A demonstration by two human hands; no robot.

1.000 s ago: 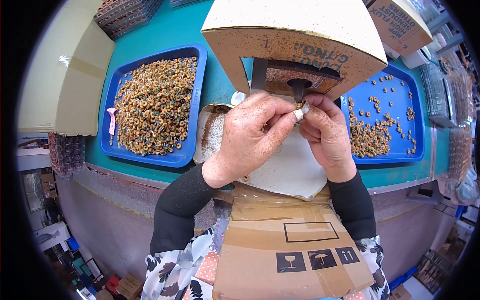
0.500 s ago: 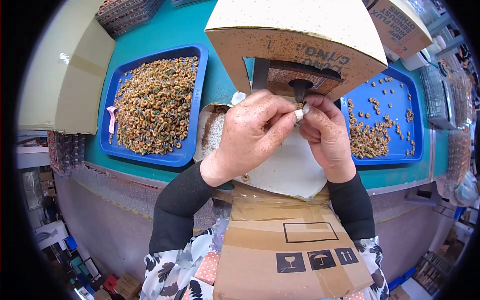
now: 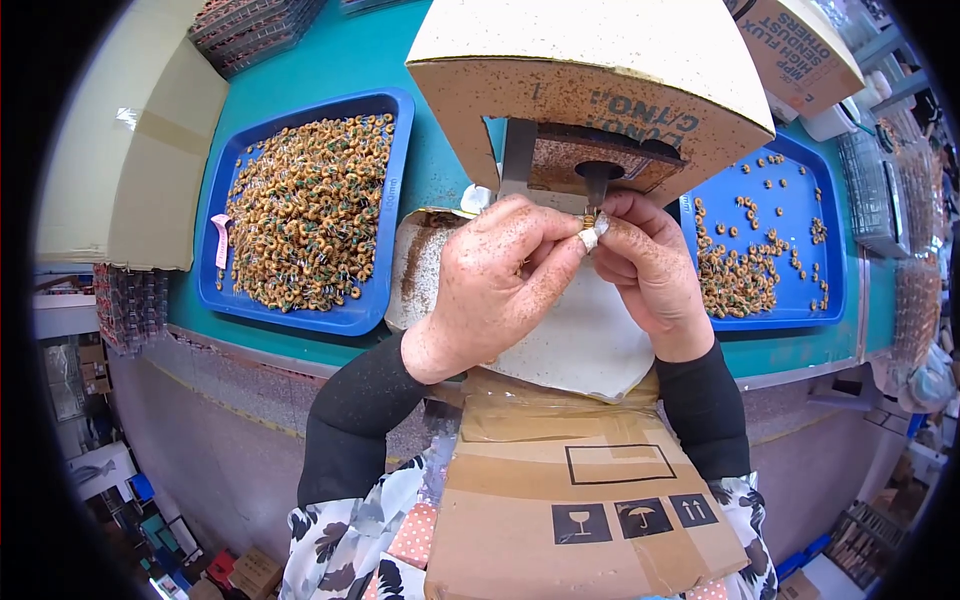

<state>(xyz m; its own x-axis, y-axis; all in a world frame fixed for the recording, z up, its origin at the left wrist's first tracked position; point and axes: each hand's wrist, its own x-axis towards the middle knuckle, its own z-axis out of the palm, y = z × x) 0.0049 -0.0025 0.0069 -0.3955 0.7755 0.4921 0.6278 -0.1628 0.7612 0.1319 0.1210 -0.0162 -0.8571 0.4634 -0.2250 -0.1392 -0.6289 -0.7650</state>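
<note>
My left hand [image 3: 495, 265] and my right hand [image 3: 655, 270] meet at the middle, fingertips pinched together on a small copper-coloured wound coil [image 3: 589, 219]. White wrapping [image 3: 588, 238] covers fingertips just below the coil. Directly behind it, a dark tapered metal spindle [image 3: 596, 180] points down from a cardboard hood [image 3: 590, 85] speckled with brown dust. The fingers hide part of the coil, and whether it touches the spindle I cannot tell. Brown specks dot both hands. Under them lies a white sheet [image 3: 590, 330].
At left, a blue tray [image 3: 400, 200] holds a large heap of ring coils [image 3: 310, 215]. A second blue tray [image 3: 835, 250] at right carries a smaller, scattered lot. A taped carton [image 3: 590, 500] stands against me at the table's front edge. Stacked clear trays [image 3: 255, 35] sit far left.
Both hands have shifted slightly left and a little nearer to me. More of the coil shows between the fingertips, which stay pinched on it.
</note>
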